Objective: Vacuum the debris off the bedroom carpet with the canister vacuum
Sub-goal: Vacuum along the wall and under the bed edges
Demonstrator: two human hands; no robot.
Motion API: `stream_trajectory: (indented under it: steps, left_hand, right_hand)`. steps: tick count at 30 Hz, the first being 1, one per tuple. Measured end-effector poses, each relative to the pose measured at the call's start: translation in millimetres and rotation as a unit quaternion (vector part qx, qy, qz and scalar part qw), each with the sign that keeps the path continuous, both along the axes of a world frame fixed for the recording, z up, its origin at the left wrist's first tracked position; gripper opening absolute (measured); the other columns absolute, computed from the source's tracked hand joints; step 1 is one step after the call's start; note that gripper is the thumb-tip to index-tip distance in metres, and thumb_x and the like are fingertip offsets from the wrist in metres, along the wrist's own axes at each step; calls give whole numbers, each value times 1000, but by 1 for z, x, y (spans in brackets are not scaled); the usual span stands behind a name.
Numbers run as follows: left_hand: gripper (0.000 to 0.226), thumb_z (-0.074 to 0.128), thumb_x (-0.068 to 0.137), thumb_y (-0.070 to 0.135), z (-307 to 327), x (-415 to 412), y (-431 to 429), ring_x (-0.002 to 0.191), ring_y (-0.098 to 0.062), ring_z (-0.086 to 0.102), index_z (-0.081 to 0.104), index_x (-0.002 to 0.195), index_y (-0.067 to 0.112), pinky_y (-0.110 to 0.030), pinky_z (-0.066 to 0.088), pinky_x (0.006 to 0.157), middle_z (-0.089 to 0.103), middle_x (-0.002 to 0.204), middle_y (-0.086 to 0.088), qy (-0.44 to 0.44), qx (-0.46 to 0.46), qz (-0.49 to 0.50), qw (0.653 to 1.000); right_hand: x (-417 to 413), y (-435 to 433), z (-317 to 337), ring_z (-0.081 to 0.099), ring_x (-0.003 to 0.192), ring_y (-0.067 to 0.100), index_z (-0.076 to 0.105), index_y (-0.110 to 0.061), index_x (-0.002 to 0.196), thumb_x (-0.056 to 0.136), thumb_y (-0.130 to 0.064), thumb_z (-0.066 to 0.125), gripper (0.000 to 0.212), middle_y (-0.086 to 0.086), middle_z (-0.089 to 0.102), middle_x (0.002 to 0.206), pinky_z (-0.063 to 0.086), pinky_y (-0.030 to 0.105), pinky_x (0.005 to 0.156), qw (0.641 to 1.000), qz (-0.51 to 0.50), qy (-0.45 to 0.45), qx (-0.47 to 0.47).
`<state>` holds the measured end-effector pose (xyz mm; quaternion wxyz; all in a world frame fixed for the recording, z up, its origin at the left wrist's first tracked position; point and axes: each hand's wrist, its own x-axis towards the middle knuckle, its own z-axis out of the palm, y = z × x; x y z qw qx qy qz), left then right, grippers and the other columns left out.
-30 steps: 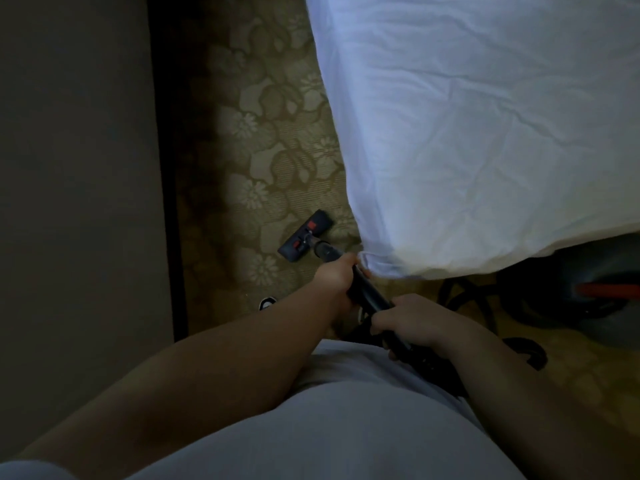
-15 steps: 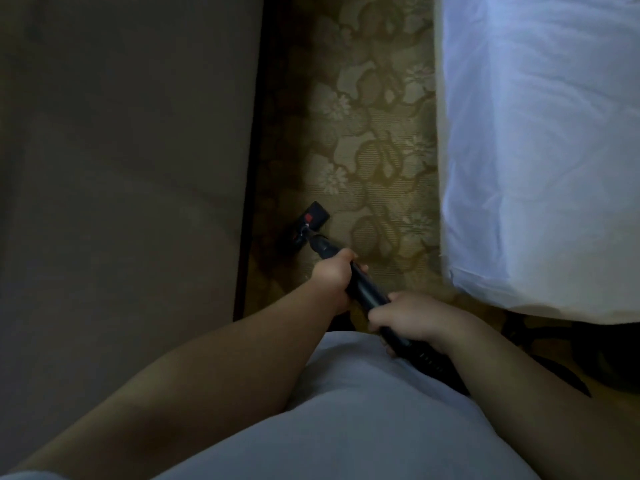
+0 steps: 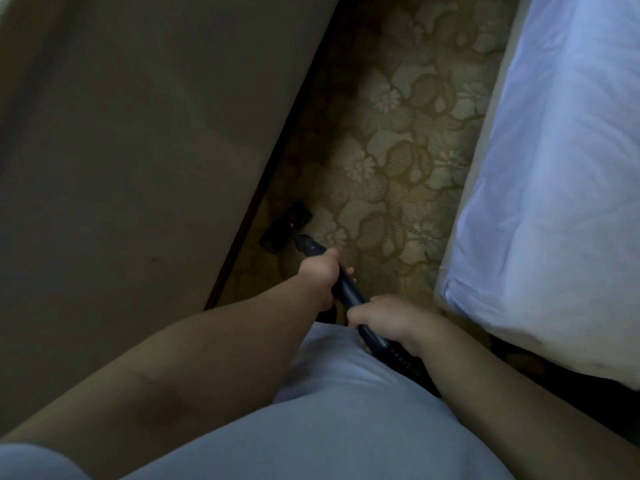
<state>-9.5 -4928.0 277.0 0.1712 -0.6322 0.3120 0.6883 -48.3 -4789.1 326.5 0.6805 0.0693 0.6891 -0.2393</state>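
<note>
A dark vacuum wand (image 3: 348, 292) runs from my waist down to a small dark floor head (image 3: 285, 231) with a red mark, which lies on the floral carpet (image 3: 398, 161) right by the wall's dark baseboard. My left hand (image 3: 320, 277) grips the wand further down. My right hand (image 3: 388, 318) grips its upper end, where the ribbed hose (image 3: 403, 362) begins. The canister is out of view.
A plain brown wall (image 3: 138, 168) fills the left, edged by a dark baseboard (image 3: 273, 181). A bed with a pale sheet (image 3: 561, 168) fills the right, its corner near my right hand. The carpet forms a narrow strip between them.
The view has swung left, so the wall fills more of the frame and the bed has slid right. The floor head has moved left, from near the bed corner to the baseboard. Both hands keep their grip.
</note>
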Motion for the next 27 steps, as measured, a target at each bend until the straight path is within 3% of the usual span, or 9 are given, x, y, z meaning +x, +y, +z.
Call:
stream_trajectory:
  steps: [4, 9, 13, 16, 18, 21, 25, 27]
  left_hand:
    - [33, 62, 97, 31, -7, 27, 79, 87, -28, 69, 57, 121, 10, -46, 59, 84, 72, 91, -11, -10, -24, -16, 1000]
    - [20, 64, 97, 30, 4, 78, 192, 81, -28, 67, 56, 96, 12, -48, 58, 89, 69, 82, -10, -19, -9, -15, 1000]
    - [21, 64, 97, 31, 17, 110, 262, 78, -24, 65, 59, 104, 11, -40, 56, 72, 68, 85, -9, -39, 37, -31, 998]
    - [22, 63, 97, 31, 20, 131, 304, 77, -24, 66, 59, 107, 12, -42, 57, 77, 68, 85, -9, -48, 53, -55, 996]
    - [22, 63, 98, 31, 20, 143, 324, 77, -23, 66, 59, 103, 10, -42, 57, 80, 69, 85, -9, -54, 59, -63, 995]
    - [20, 65, 96, 30, 27, 157, 340, 76, -22, 66, 61, 95, 11, -39, 57, 80, 69, 83, -8, -60, 64, -53, 995]
    - [20, 63, 98, 32, 33, 172, 333, 71, -21, 64, 63, 102, 12, -39, 56, 77, 68, 77, -5, -26, 51, -20, 998]
    - [18, 61, 99, 28, 40, 183, 320, 67, -20, 62, 63, 104, 11, -37, 55, 72, 65, 73, -5, -7, 49, -16, 999]
  right_hand:
    - [33, 76, -7, 70, 64, 26, 70, -4, 96, 72, -17, 75, 28, 14, 74, 73, 53, 31, 59, 1000, -11, 12, 12]
    - [86, 188, 3, 71, 72, 29, 74, -2, 97, 64, -20, 75, 37, 16, 75, 77, 55, 39, 70, 999, -3, -17, 33]
    - [120, 256, 27, 73, 78, 32, 76, -2, 93, 65, -21, 76, 34, 18, 76, 84, 56, 39, 71, 997, -15, -34, 64]
    - [143, 296, 40, 73, 73, 28, 74, 0, 99, 74, -17, 73, 31, 16, 76, 83, 58, 32, 64, 995, -29, -56, 79]
    - [154, 315, 46, 72, 71, 28, 73, 1, 96, 78, -16, 72, 24, 15, 75, 80, 58, 32, 62, 994, -31, -65, 88]
    - [166, 328, 55, 73, 79, 31, 72, 2, 101, 79, -19, 75, 30, 17, 77, 86, 60, 41, 77, 994, -12, -58, 94]
    - [174, 317, 66, 75, 77, 29, 69, 0, 109, 88, -18, 74, 29, 17, 76, 82, 63, 42, 81, 997, 3, -13, 78]
    - [182, 303, 71, 75, 73, 28, 68, -1, 109, 87, -19, 75, 29, 16, 76, 81, 63, 39, 73, 997, 2, -4, 71]
